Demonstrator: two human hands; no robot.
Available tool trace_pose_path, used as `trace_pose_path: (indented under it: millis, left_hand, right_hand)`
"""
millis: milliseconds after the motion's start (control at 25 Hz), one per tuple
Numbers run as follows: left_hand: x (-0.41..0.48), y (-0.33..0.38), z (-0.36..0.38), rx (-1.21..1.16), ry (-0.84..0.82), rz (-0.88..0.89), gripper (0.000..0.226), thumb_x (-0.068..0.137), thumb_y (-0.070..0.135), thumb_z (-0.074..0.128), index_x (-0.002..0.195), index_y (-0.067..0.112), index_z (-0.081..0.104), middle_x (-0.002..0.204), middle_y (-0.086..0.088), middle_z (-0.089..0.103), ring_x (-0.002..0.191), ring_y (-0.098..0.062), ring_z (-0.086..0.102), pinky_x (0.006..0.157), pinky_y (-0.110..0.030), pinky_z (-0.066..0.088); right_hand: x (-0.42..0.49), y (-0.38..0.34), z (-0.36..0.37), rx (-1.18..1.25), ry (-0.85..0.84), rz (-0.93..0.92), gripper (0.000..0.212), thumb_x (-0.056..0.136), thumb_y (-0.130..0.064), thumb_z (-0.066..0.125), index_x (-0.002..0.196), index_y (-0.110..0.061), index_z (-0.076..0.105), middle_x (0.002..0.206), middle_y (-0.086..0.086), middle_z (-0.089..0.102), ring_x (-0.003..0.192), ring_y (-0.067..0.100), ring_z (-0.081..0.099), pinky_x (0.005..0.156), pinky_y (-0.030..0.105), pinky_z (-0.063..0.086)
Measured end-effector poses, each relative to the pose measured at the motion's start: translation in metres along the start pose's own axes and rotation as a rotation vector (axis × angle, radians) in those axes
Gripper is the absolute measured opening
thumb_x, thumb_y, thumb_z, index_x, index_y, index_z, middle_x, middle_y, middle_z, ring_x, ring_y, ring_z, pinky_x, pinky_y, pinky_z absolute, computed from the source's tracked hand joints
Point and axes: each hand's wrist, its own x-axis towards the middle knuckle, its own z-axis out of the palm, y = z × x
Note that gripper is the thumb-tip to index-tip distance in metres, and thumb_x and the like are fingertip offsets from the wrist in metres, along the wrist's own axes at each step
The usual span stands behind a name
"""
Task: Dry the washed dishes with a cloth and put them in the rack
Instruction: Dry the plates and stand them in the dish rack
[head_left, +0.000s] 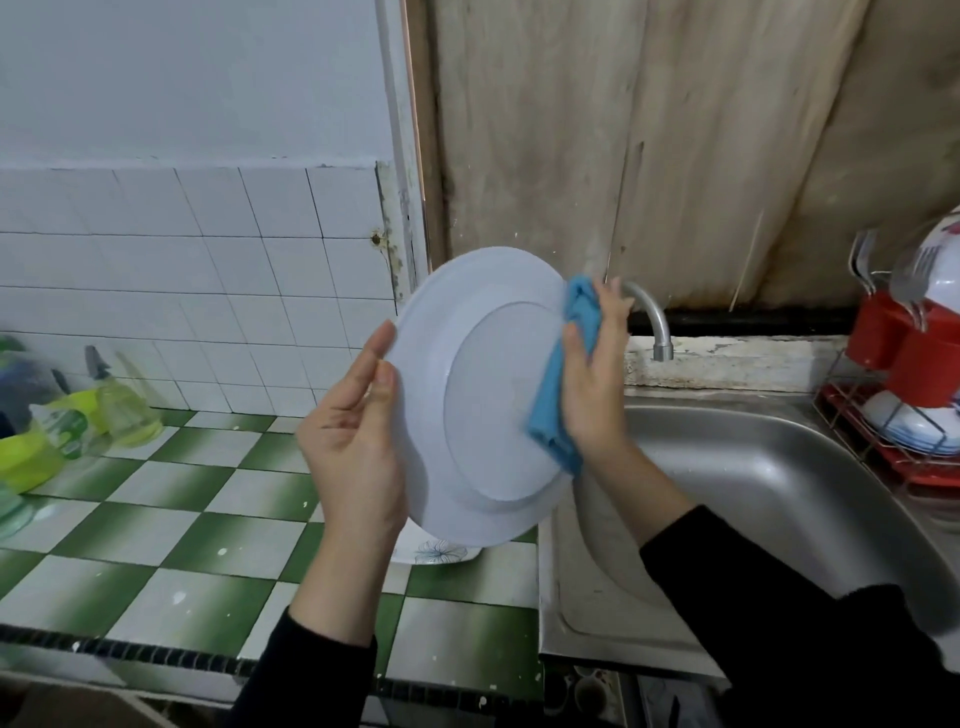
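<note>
A white plate (483, 395) stands on edge in the air between my hands, its underside facing me. My left hand (353, 441) supports its left rim, thumb on the near face and fingers going behind the plate. My right hand (592, 374) grips a blue cloth (558, 395) folded over the plate's right rim, thumb on the near side and fingers behind. A red wire dish rack (883, 447) at the far right holds white plates, a bowl and a red cutlery cup with forks.
A steel sink (779, 483) lies under my right arm, with a curved tap (652, 322) behind it. Another plate with a flower print (436, 551) lies on the green-and-white tiled counter (182, 519) below the held plate. Spray bottles and green containers (62, 415) stand at the left.
</note>
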Motion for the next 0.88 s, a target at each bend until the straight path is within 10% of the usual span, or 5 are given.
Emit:
trace_pose_path:
  millis: [120,360,560,680,880]
  left_hand:
    - [-0.007,-0.005,0.007,0.103,-0.11,0.04,0.028,0.089,0.012,0.059,0.098,0.034,0.073,0.105,0.018,0.071,0.099,0.001,0.063,0.089,-0.016,0.048]
    - [-0.002,-0.01,0.012,0.151,-0.151,0.091,0.027,0.089,0.015,0.055,0.104,0.033,0.069,0.109,0.023,0.067,0.105,0.001,0.061,0.095,-0.017,0.045]
    - [0.007,-0.003,0.007,0.103,-0.17,0.072,0.03,0.094,0.004,0.057,0.106,0.028,0.071,0.101,0.024,0.07,0.098,0.005,0.062,0.087,-0.012,0.046]
    - [0.017,0.002,0.007,0.142,-0.22,0.119,0.03,0.095,0.006,0.056,0.113,0.028,0.063,0.1,0.026,0.069,0.094,0.005,0.063,0.084,-0.012,0.047]
    - [0.02,-0.014,-0.007,0.49,-0.211,0.175,0.059,0.095,0.057,0.033,0.114,0.014,0.069,0.087,0.018,0.068,0.092,-0.004,0.061,0.076,-0.021,0.043]
  right_hand:
    - [0.026,-0.03,0.001,0.087,0.016,0.171,0.042,0.103,-0.027,0.041,0.144,-0.022,0.038,0.155,-0.005,0.032,0.145,0.013,0.024,0.119,0.039,0.021]
    - [-0.02,-0.055,0.017,-0.117,-0.221,-0.461,0.05,0.099,-0.021,0.041,0.147,-0.012,0.032,0.158,0.002,0.025,0.15,0.018,0.013,0.122,0.046,0.006]
    - [0.02,-0.02,-0.002,0.215,0.08,0.354,0.027,0.101,-0.019,0.042,0.125,-0.019,0.054,0.122,0.004,0.06,0.112,0.018,0.056,0.096,0.034,0.047]
    - [0.026,0.007,-0.013,0.448,0.245,0.787,0.02,0.093,-0.017,0.049,0.074,-0.014,0.056,0.065,0.001,0.058,0.07,0.025,0.055,0.06,0.031,0.043]
    - [0.017,0.003,-0.022,0.895,0.235,0.831,0.041,0.094,-0.022,0.036,0.053,-0.024,0.035,0.052,-0.004,0.036,0.048,0.015,0.037,0.052,0.016,0.033]
